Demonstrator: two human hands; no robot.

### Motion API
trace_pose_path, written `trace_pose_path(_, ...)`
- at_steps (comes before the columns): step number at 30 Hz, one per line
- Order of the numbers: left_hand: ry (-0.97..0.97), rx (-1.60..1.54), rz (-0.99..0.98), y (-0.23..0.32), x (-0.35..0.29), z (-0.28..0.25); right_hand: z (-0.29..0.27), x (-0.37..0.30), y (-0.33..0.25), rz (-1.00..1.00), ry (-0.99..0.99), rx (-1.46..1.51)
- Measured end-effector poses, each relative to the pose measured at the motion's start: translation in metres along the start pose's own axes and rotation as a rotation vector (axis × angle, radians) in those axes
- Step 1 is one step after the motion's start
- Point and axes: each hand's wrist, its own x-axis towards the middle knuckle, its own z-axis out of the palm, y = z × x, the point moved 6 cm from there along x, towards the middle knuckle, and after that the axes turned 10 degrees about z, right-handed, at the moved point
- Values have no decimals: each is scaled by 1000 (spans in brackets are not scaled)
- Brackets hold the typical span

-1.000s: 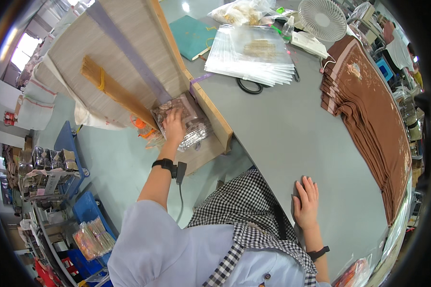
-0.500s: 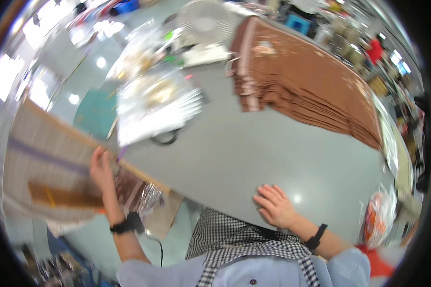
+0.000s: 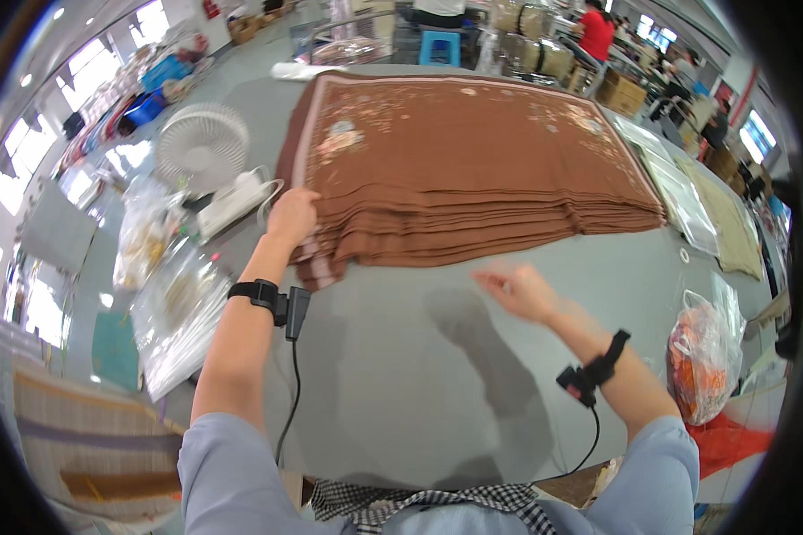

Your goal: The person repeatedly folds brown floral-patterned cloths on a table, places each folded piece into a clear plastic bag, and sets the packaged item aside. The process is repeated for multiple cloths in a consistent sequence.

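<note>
Grey surface (image 3: 375, 392) fills mid-frame. On it, upper centre: brown cloth stack (image 3: 464, 152), floral print, near edge layered and rumpled. Wood-grain board (image 3: 40, 446) lower left. Clear plastic sleeves (image 3: 174, 321) centre left, fan (image 3: 202, 147) above them, white power strip (image 3: 234, 205) between fan and stack, its cord looping close to my left hand.

Hands: my left hand (image 3: 292, 217) touches the stack's left edge, fingers curled; can't tell if they pinch one layer or several. My right hand (image 3: 526, 294) is half-curled below the near edge, apart from the cloth; blurred, can't tell if it holds anything.

Risks: layers look loose and closely overlapped, so a one-sided pull could take extra layers or skew the pile. Cord could snag on the left.

Vs half a second ago: view has swung, stack was upper right. Left hand was at the board's edge; right lay on the surface.
</note>
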Motion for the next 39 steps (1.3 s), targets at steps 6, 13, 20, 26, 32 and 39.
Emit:
trace_pose_path(6, 31, -48, -444, -56, 26, 41, -71, 90, 111, 118, 435, -162)
trace_pose_path(13, 476, -6, 4, -27, 61, -53, -91, 128, 160, 208, 725, -353)
trace_pose_path(20, 65, -243, -161, 35, -34, -106, -156, 47, 116, -74, 967, -76)
trace_pose_path(26, 309, -274, -173, -4, -180, -217, -126, -22, 28, -151, 729, -664)
trace_pose_path(32, 679, -637, -807, 27, -325, -128, -104, -24, -104, -271, 427, -266)
trace_pose_path(39, 206, -1093, 110, 285, -221, -16, -45, 2, -226, -39, -309, 511)
